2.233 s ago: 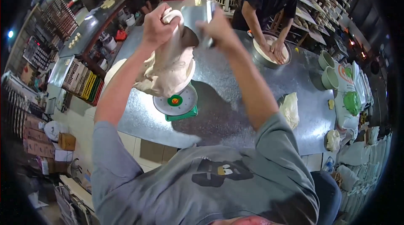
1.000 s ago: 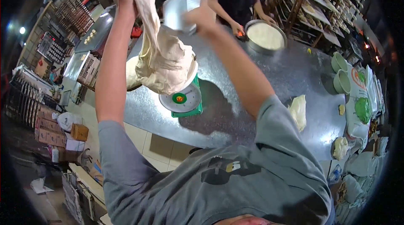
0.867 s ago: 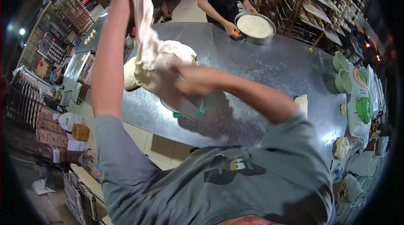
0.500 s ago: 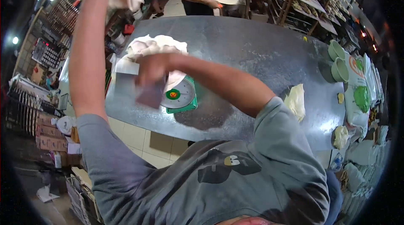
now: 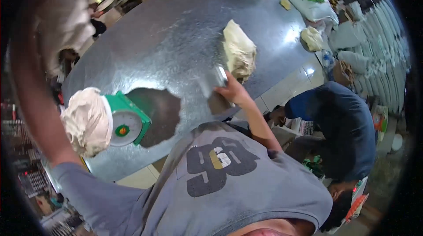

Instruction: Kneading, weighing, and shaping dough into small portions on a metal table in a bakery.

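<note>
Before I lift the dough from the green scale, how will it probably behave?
The dough will probably sag and stretch, because its surface shows soft folds. It may feel heavy, being a bulky mass. It seems unlikely to roll, since its outline is slumped and uneven.

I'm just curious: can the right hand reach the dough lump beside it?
Probably yes: the right hand is close to the dough lump, with nothing visibly between, though it holds a metal scraper.

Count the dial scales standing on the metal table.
1: the green dial scale, toward the left of the picture, bearing a pale dough mass. The raised left forearm could be hiding others.
</note>
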`<state>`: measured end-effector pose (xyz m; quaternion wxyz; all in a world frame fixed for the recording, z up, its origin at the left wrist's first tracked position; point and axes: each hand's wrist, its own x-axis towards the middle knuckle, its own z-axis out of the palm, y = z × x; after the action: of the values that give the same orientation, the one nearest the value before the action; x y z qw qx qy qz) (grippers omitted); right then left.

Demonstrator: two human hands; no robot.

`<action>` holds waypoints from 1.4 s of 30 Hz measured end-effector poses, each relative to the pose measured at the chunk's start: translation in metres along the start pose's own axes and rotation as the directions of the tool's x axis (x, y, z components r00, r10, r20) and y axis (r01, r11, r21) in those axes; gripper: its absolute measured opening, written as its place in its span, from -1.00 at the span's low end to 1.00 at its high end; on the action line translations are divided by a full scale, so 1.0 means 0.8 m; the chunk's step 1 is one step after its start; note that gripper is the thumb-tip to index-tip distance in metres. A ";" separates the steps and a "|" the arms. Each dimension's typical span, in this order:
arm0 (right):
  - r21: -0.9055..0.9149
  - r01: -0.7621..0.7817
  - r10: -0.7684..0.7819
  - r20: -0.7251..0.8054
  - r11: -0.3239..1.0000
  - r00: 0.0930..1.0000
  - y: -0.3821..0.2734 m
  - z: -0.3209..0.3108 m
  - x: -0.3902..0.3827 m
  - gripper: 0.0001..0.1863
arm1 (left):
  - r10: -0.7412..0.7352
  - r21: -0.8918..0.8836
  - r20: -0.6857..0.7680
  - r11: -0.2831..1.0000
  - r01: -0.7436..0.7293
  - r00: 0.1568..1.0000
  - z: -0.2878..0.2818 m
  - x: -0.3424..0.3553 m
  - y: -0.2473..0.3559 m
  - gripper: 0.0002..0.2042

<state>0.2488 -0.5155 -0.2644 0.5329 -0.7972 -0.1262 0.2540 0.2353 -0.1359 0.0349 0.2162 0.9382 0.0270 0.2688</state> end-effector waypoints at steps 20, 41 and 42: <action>0.333 -0.266 0.378 -0.342 0.905 0.860 0.134 -0.097 -0.128 -0.51 | 0.167 -0.441 0.827 0.785 0.435 0.536 0.371 -0.386 0.031 -0.43; 0.557 -0.532 0.398 0.353 0.638 0.846 0.117 0.127 0.115 -0.73 | -0.917 -0.309 0.041 0.366 0.878 0.397 0.306 -0.616 0.016 -0.77; 0.538 -0.519 0.381 0.353 0.665 0.855 0.123 0.131 0.110 -0.70 | -0.919 -0.348 0.025 0.361 0.865 0.394 0.308 -0.617 0.019 -0.77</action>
<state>0.2588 -0.4310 -0.4100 0.6663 -0.5532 0.1098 0.4878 -0.0596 -0.3286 -0.3898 0.4661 0.6982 0.5095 0.1887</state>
